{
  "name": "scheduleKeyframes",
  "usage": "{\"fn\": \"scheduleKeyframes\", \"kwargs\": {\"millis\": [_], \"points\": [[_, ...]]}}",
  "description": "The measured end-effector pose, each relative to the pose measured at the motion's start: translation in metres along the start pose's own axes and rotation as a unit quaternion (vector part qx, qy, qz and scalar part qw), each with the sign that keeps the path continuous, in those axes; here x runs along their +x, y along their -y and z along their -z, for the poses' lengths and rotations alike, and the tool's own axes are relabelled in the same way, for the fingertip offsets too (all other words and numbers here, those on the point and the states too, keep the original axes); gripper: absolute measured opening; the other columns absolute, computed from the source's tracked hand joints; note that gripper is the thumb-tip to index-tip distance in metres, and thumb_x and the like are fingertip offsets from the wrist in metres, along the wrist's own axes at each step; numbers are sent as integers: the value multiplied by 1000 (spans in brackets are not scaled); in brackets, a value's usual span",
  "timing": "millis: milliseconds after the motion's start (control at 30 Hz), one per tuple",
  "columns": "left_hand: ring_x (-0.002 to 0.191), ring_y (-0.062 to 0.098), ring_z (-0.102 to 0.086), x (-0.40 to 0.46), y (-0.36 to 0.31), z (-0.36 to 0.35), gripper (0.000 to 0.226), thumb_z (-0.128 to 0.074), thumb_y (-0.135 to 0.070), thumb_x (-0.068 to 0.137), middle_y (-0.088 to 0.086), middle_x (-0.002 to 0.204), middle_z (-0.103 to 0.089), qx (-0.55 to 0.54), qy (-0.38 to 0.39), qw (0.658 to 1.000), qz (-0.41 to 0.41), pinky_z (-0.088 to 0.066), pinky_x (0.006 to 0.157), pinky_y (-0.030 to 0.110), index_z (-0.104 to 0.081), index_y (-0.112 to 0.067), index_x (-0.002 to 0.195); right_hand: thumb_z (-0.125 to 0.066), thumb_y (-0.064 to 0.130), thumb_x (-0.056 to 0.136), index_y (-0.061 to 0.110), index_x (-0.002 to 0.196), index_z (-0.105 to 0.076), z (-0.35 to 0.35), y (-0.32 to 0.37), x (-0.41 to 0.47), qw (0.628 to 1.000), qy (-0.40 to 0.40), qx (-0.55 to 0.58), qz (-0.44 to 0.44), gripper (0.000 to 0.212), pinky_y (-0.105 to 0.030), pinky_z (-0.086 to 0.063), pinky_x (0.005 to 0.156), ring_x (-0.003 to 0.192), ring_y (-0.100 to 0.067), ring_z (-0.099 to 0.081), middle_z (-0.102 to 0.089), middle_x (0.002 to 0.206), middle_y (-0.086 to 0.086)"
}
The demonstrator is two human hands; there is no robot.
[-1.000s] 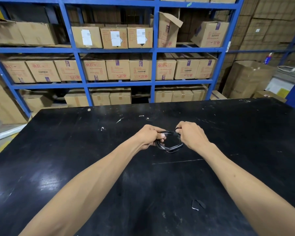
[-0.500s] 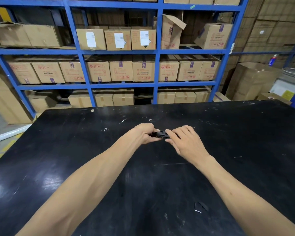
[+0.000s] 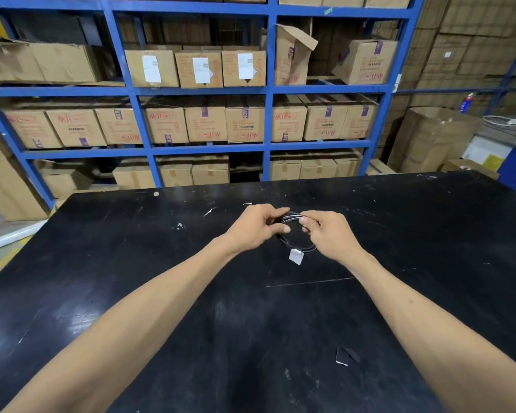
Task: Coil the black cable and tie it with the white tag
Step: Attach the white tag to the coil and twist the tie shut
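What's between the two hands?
In the head view, the black cable coil bridges the left hand and right hand; a white tag hangs below.

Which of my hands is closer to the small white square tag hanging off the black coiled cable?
Right. The right hand is just up and right of the white tag; the left hand is farther, up and left. Both pinch the cable near its top.
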State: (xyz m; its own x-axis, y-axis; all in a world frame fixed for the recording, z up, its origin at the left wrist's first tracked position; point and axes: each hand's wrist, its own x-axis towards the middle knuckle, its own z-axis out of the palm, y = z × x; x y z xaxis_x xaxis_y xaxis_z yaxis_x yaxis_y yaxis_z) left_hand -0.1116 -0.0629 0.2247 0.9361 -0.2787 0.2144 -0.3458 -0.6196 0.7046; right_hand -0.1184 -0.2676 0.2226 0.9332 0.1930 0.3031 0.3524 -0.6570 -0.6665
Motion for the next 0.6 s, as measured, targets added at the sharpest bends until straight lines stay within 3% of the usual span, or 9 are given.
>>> {"fn": "scheduleKeyframes", "kwargs": {"millis": [67,133,200,267,300,367,400,500,600], "points": [[76,2,-58,1,4,-10,34,-69,-21,92,1,90,-65,53,-19,998,-14,-36,74,6,-69,-9,125,-53,20,105,10,111,-76,-3,-2,-3,1000,21,11,-6,26,-46,-57,83,85,-28,-69,-75,86,-7],[82,17,-64,0,6,-19,26,-61,-15,96,6,88,-65,98,-35,995,-7,-37,74,14,-71,-5,119,-48,24,107,13,129,-68,-10,-8,-4,998,43,-52,2,32,-47,-55,84,89,-29,-68,-72,93,-9],[93,28,-68,0,10,-28,26,-58,-10,96,11,98,-72,101,-34,994,25,-43,77,19,-72,-3,117,-43,28,109,14,156,-38,-18,-13,-8,975,98,-194,35,49,-42,-51,79,97,-34,-66,-64,109,-12],[92,29,-69,1,10,-33,26,-57,-8,94,13,101,-75,108,-16,993,42,-46,76,22,-73,-4,115,-43,25,109,11,163,-9,-25,-17,-15,939,146,-307,61,65,-39,-42,68,96,-38,-64,-53,119,-14],[88,30,-69,1,8,-35,26,-57,-9,94,13,95,-75,118,0,992,41,-48,73,24,-75,-7,112,-43,23,109,9,163,-5,-27,-18,-19,923,156,-346,67,67,-38,-40,66,95,-39,-65,-51,122,-15],[78,31,-67,4,8,-39,24,-58,-12,93,14,85,-73,127,28,991,33,-51,68,32,-77,-11,107,-40,24,110,7,159,-22,-29,-22,-21,913,132,-380,65,55,-41,-42,66,95,-41,-65,-54,121,-16],[75,28,-66,5,8,-40,23,-59,-13,93,13,84,-74,111,36,993,36,-51,70,34,-77,-13,108,-40,24,109,9,153,-37,-28,-25,-20,929,102,-352,53,46,-42,-46,68,94,-41,-65,-58,115,-15],[80,17,-67,6,11,-38,21,-67,-15,90,8,89,-77,-13,38,997,67,-54,81,35,-77,-16,108,-53,17,103,18,135,-66,-22,-29,-15,995,44,-84,-31,34,-24,-50,73,80,-22,-65,-68,90,-7],[75,15,-65,9,8,-33,12,-66,-13,94,12,86,-74,-160,76,978,108,-61,75,34,-77,-10,98,-60,10,100,17,129,-71,-10,-28,-13,995,23,57,-85,32,-5,-46,65,66,-6,-62,-72,86,-4]]}}
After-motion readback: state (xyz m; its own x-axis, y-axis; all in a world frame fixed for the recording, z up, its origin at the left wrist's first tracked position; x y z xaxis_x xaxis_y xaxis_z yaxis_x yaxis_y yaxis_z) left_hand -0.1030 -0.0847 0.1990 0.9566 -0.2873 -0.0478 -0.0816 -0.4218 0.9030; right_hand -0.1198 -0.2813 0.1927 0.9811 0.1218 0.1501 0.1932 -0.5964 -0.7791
